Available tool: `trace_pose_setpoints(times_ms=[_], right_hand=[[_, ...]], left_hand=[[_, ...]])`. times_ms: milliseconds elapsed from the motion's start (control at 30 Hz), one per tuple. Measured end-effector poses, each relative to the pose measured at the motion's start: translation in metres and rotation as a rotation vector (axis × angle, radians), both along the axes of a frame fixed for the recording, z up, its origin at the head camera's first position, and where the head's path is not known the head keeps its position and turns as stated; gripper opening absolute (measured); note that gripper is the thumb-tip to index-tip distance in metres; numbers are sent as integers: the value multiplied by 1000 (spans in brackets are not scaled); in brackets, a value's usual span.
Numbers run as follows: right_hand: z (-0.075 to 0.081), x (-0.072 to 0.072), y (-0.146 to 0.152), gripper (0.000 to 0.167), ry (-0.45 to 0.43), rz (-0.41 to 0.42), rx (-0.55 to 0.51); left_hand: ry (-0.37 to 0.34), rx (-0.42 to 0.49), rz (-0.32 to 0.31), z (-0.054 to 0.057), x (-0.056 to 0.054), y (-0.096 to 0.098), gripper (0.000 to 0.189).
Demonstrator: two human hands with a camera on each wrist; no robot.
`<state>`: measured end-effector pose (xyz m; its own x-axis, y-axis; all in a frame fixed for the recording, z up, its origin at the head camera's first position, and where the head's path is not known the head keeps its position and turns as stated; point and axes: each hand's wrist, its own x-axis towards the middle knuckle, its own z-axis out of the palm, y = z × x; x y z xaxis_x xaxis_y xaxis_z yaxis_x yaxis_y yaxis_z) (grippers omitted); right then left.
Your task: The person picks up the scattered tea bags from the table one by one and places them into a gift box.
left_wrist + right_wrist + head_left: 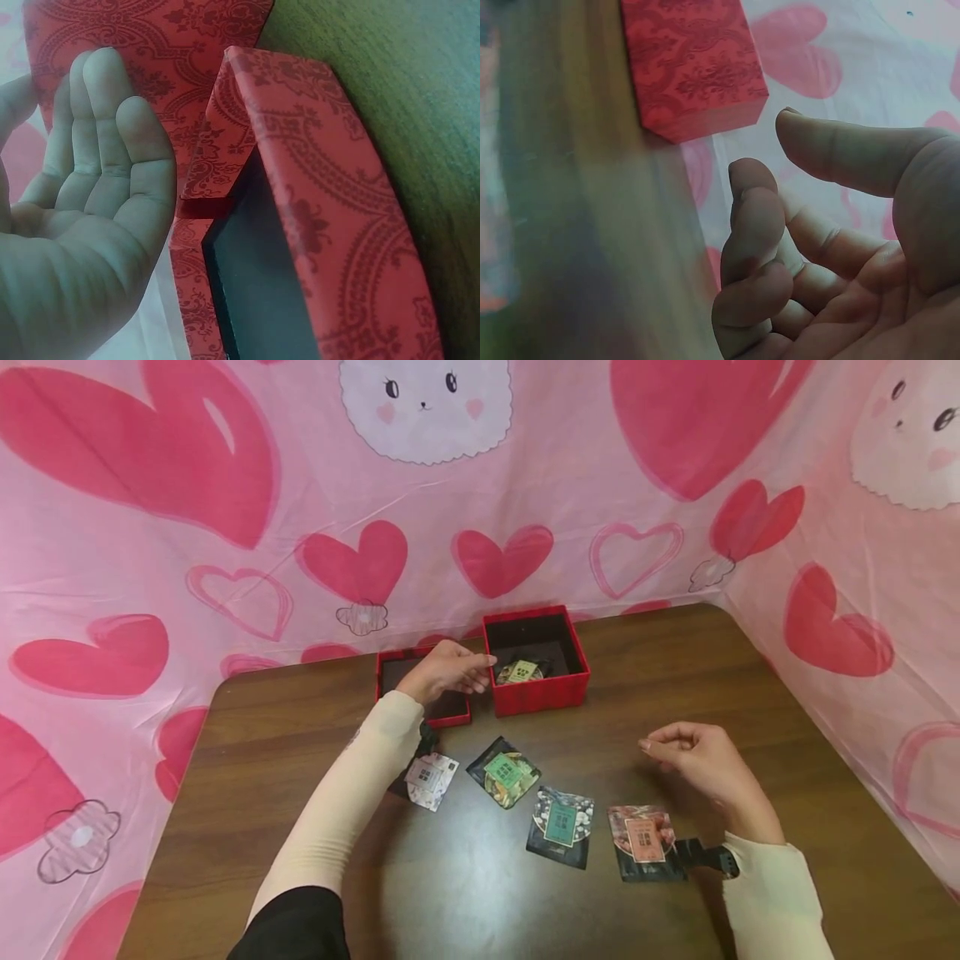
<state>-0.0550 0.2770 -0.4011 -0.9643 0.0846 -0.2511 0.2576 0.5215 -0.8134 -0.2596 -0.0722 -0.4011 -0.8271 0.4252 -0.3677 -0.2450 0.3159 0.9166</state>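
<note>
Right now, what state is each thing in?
Deep red box: open, upright
Shallow red lid: off, hollow side up
Sachet in the box: label showing
White-labelled sachet: flat, partly hidden
Loose green-labelled sachet: flat, label up
Teal-labelled sachet: flat, label up
Orange-labelled sachet: flat, label up
Left hand: empty
Right hand: empty, loosely curled

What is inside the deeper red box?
At least one sachet with a yellow-green label lies in the box. The front wall covers the nearest floor; anything beneath the sachet is hidden.
</note>
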Motion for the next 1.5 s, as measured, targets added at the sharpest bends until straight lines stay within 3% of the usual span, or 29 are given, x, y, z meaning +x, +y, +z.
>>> trace_pose_setpoints(times_ms=[333, 567, 800, 1000, 1167, 1500], right_hand=[[-12, 33, 5, 35, 26, -55, -29], [-10, 35, 9, 37, 24, -36, 17], [-15, 37, 12, 33, -22, 107, 209], [-17, 42, 14, 31, -62, 190, 266], [-27, 45, 11, 26, -24, 236, 300], [-35, 43, 11, 24, 50, 227, 363]], left_hand=[[-8, -1, 9, 1, -1, -3, 27], [-9, -2, 22, 2, -1, -4, 26], [-4, 3, 6, 2, -1, -3, 28], [-10, 12, 5, 1, -1, -2, 26], [-13, 16, 13, 0, 0, -1, 27], [-11, 9, 13, 2, 2, 0, 27]])
